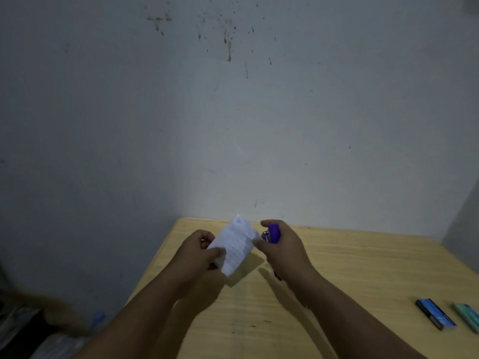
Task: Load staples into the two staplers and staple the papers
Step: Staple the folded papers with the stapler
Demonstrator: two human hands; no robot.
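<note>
Left hand [201,252] pinches the small papers [234,246] mid-air, right hand [281,248] is wrapped around the purple stapler [272,233] just beside them. Paper's floppy, so it'll probably slip or fan out and the staple misses a sheet.

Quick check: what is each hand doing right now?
Left hand: pinches the small white folded papers, held above the table.
Right hand: grips the small purple plastic stapler.
</note>
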